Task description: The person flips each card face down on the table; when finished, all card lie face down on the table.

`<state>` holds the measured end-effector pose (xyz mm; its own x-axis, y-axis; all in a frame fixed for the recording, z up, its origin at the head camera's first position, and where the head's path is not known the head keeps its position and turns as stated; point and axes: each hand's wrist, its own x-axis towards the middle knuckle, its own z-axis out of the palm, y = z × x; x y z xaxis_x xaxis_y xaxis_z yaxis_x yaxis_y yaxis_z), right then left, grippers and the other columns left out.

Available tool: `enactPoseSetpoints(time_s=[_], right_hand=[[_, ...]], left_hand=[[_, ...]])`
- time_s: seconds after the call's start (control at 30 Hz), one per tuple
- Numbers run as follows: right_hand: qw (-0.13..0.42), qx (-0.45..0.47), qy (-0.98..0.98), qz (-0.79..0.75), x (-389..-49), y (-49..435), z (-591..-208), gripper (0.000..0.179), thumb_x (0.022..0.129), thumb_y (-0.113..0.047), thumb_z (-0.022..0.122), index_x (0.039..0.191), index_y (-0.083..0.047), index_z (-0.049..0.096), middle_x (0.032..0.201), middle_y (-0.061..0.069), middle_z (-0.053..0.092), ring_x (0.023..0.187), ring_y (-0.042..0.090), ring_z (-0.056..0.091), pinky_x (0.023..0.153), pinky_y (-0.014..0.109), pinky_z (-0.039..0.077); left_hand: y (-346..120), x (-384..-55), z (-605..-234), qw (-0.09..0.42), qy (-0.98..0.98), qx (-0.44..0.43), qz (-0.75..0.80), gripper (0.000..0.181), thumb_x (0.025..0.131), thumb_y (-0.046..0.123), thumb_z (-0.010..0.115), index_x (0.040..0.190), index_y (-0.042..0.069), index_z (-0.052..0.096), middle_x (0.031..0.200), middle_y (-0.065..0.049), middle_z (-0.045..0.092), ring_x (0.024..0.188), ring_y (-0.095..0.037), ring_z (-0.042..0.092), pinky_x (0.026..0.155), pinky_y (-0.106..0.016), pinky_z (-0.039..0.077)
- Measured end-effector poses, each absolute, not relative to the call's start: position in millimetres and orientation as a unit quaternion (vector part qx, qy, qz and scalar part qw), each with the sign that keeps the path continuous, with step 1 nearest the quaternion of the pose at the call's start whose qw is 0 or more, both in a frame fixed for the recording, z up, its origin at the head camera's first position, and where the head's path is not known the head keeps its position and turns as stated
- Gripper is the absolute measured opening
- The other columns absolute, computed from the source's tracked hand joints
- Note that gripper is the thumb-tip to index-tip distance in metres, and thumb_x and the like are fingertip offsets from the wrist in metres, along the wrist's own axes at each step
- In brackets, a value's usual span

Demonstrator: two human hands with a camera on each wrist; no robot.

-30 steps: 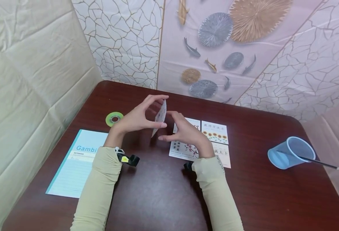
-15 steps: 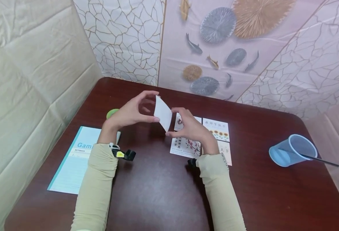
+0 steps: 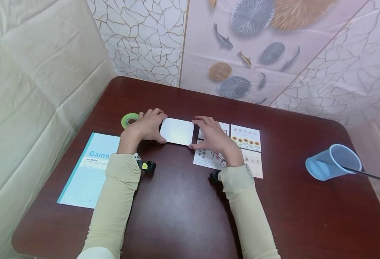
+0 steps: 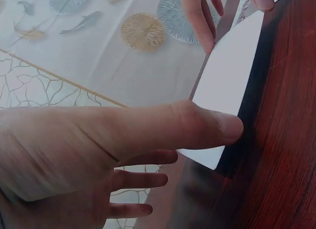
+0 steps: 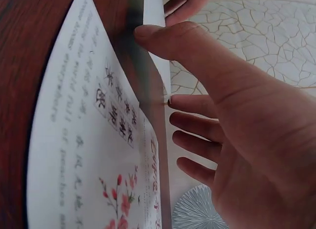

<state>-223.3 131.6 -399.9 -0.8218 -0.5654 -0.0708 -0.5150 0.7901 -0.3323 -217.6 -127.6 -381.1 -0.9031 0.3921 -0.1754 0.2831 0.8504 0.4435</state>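
Observation:
A small white card point(image 3: 177, 131), blank side up, lies level between both hands, low over the table. My left hand point(image 3: 147, 126) grips its left end, with the thumb on the near corner; in the left wrist view that thumb point(image 4: 197, 126) crosses the white face point(image 4: 228, 73). My right hand point(image 3: 213, 138) holds the opposite end by thumb and fingers. Beneath and beside the right hand, several printed cards lie in a block, among them a sunflower card point(image 3: 246, 138) and a plum blossom card point(image 5: 74, 125). Whether the held card touches the table cannot be told.
A green tape roll point(image 3: 127, 120) sits beside the left hand. Below it a blue notebook point(image 3: 89, 180) is partly covered by the left forearm. On the right stands a tilted-looking blue cup point(image 3: 322, 167) with a black pencil-like stick point(image 3: 371, 175). Patterned cloth point(image 3: 144, 43) hangs behind the dark table point(image 3: 177, 208).
The card has turned from near upright, printed side partly showing, to flat with its blank side up. Both hands have lowered it toward the table, and the right hand has taken its right end.

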Motion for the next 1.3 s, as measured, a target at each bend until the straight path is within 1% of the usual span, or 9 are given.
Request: enactPoseSetpoints(time_s=[0.13,0.3,0.5,0.67,0.77,0.87,1.0,1.2,1.3], right_hand=[[0.095,-0.283,0.944,-0.139,-225.7,131.4,-401.7,0.091,0.075,-0.052,0.081,0.146,-0.008,0.044,0.154,0.008,0.030,0.140,0.027,0.024,0.114,0.046,0.017],[0.112,-0.277,0.945,-0.136,-226.2,132.5,-404.4,0.089,0.075,-0.054,0.080,0.145,-0.009,0.046,0.155,0.010,0.028,0.142,0.028,0.022,0.115,0.047,0.012],[0.120,-0.269,0.946,-0.135,-225.9,134.7,-402.6,0.092,0.076,-0.057,0.078,0.146,-0.010,0.043,0.156,0.011,0.026,0.143,0.029,0.020,0.115,0.048,0.012],[0.096,-0.254,0.949,-0.161,-229.8,151.9,-395.2,0.092,0.078,-0.056,0.076,0.149,-0.010,0.038,0.155,0.012,0.029,0.142,0.032,0.022,0.112,0.056,0.014],[0.082,-0.227,0.956,-0.168,-234.4,174.3,-391.4,0.086,0.082,-0.049,0.075,0.149,-0.011,0.038,0.153,0.013,0.031,0.140,0.035,0.024,0.109,0.060,0.016],[0.100,-0.192,0.964,-0.158,-240.8,198.4,-392.0,0.084,0.083,-0.045,0.075,0.150,-0.012,0.037,0.153,0.016,0.031,0.139,0.039,0.024,0.107,0.061,0.017],[0.120,-0.156,0.970,-0.142,-248.1,220.6,-398.0,0.087,0.080,-0.047,0.078,0.149,-0.012,0.039,0.151,0.019,0.032,0.137,0.042,0.026,0.106,0.061,0.019],[0.120,-0.145,0.968,-0.165,-247.9,223.8,-398.0,0.082,0.074,-0.046,0.084,0.140,-0.011,0.051,0.145,0.019,0.038,0.131,0.042,0.031,0.104,0.061,0.022],[0.115,-0.147,0.966,-0.178,-251.1,219.6,-393.0,0.079,0.073,-0.045,0.085,0.135,-0.009,0.053,0.143,0.018,0.039,0.129,0.042,0.031,0.104,0.061,0.022]], left_hand=[[-126.5,-219.4,-383.9,0.142,0.954,0.175,0.200,0.085,0.075,0.033,0.084,0.145,0.006,0.045,0.150,-0.011,0.033,0.135,-0.032,0.027,0.107,-0.055,0.018],[-126.2,-220.3,-388.7,0.161,0.950,0.177,0.199,0.086,0.076,0.035,0.083,0.147,0.009,0.042,0.153,-0.010,0.029,0.137,-0.032,0.024,0.109,-0.056,0.016],[-124.3,-222.6,-390.1,0.170,0.949,0.178,0.196,0.091,0.075,0.037,0.083,0.150,0.010,0.038,0.154,-0.011,0.026,0.138,-0.032,0.023,0.108,-0.056,0.015],[-118.5,-221.6,-388.9,0.166,0.949,0.175,0.206,0.097,0.076,0.046,0.080,0.154,0.016,0.030,0.157,-0.010,0.023,0.140,-0.032,0.021,0.109,-0.059,0.013],[-108.1,-222.0,-387.3,0.140,0.949,0.189,0.210,0.089,0.081,0.049,0.075,0.153,0.016,0.034,0.156,-0.009,0.025,0.141,-0.031,0.022,0.107,-0.056,0.016],[-86.4,-228.4,-388.5,0.113,0.950,0.210,0.199,0.080,0.085,0.048,0.071,0.150,0.016,0.038,0.155,-0.008,0.029,0.140,-0.029,0.025,0.104,-0.051,0.022],[-45.9,-242.0,-394.8,0.097,0.954,0.199,0.200,0.071,0.090,0.046,0.066,0.149,0.015,0.042,0.153,-0.008,0.033,0.138,-0.028,0.030,0.106,-0.050,0.023],[-4.6,-255.5,-408.1,0.078,0.966,0.162,0.184,0.050,0.099,0.037,0.053,0.144,0.016,0.049,0.151,-0.008,0.036,0.135,-0.031,0.033,0.106,-0.049,0.026],[0.3,-258.6,-408.9,0.047,0.971,0.150,0.180,0.039,0.099,0.031,0.054,0.135,0.017,0.058,0.146,-0.006,0.040,0.132,-0.031,0.034,0.104,-0.050,0.027]])
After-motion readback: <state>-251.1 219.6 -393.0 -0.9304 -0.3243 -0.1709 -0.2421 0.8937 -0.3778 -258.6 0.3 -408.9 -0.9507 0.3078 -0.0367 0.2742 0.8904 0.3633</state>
